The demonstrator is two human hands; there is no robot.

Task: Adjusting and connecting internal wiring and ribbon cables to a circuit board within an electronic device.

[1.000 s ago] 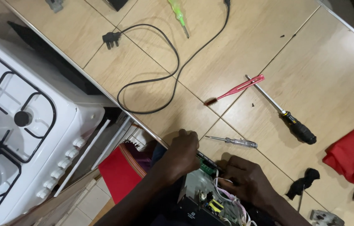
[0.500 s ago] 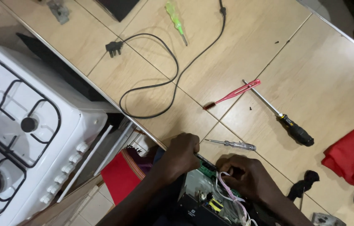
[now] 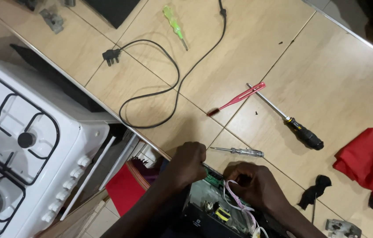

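Note:
An opened electronic device [image 3: 213, 207] with a green circuit board [image 3: 213, 179] and pale ribbon wires [image 3: 235, 200] lies at the bottom of the tiled counter. My left hand [image 3: 187, 165] grips the device's near corner at the board's edge. My right hand [image 3: 254, 185] is curled over the board, fingers closed on the ribbon wires. A small clear-handled screwdriver [image 3: 239, 152] lies just beyond both hands.
A black-handled screwdriver [image 3: 287, 120], a red brush [image 3: 238, 98], a green screwdriver [image 3: 175, 25] and a black power cord [image 3: 160, 83] lie on the beige counter. A red cloth [image 3: 367, 158] sits right. A white gas stove [image 3: 23, 145] stands left.
The view has shifted slightly; both hands stay on the device, my right hand closing further over the wires.

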